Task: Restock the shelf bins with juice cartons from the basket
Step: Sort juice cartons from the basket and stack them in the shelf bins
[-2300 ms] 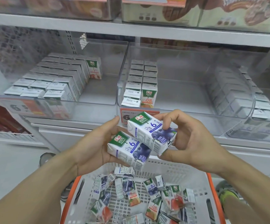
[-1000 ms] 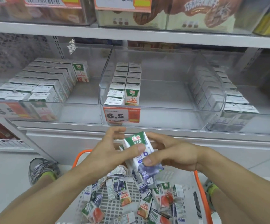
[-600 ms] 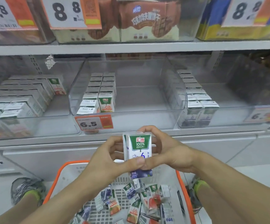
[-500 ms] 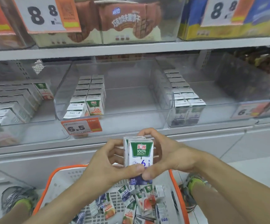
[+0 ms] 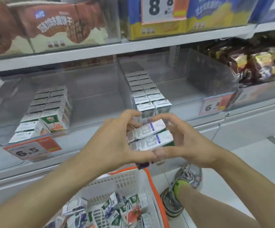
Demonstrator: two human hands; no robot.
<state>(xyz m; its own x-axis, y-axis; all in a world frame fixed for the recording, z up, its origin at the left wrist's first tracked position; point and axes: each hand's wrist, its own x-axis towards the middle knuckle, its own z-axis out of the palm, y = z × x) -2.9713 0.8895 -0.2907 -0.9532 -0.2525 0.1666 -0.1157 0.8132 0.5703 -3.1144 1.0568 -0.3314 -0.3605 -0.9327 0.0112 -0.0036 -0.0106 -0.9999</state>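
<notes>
You've got two juice cartons (image 5: 150, 136) stacked flat and sandwiched between both hands, left hand (image 5: 117, 139) curled round the left end and right hand (image 5: 181, 142) round the right, thumbs meeting underneath, all of it hanging just in front of the right-hand clear bin (image 5: 199, 89) and above the basket (image 5: 130, 180). Honestly the risk is that the pair is only squeezed end to end, so if you ease off or tilt going over the bin's front wall, the lower one can slide out and drop back down, or clip the front row of cartons (image 5: 153, 106) already standing there and knock them over. That wall is see-through, so misjudging its height looks easy. Hard to tell much else: the flavour faces are turned away, your fingers behind the cartons are hidden, the basket is cut off at the bottom edge, and the top shelf stuff is blurry. The left bin (image 5: 92, 96) with its own cartons sits well apart.
</notes>
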